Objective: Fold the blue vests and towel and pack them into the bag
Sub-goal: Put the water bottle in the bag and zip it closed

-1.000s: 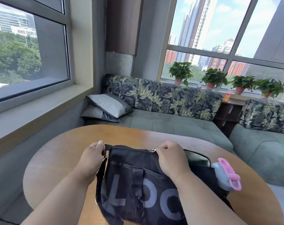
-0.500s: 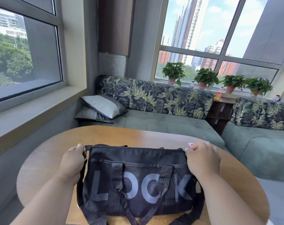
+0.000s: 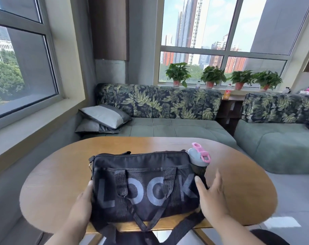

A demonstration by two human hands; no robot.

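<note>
Bag (image 3: 143, 184) in black fabric lies on the near part of the oval wooden bench (image 3: 238, 183), its long axis running left to right across the view, zipped top edge toward the sofa (image 3: 167, 128) and the side printed LOCK facing the camera. There is one bag, with two carry handles (image 3: 121, 184) hanging down its front and a dark strap trailing off the near bench edge. One bottle (image 3: 199, 160) with a grey and pink cap stands in the pocket at its right end. The left hand (image 3: 83, 204) lies flat against the bag's left end, fingers (image 3: 89, 190) straight, gripping nothing. The right hand (image 3: 213, 197) is spread open at the right end, thumb against the fabric, fingers stretched beside the bottle pocket. Half a second ago both hands were pinching the top corners of the bag; now they have let go and dropped to its ends, and the bottle, then hidden, shows again. Four potted plants (image 3: 178, 73) line the sill, and two grey cushions (image 3: 104, 117) are stacked on the sofa.
</note>
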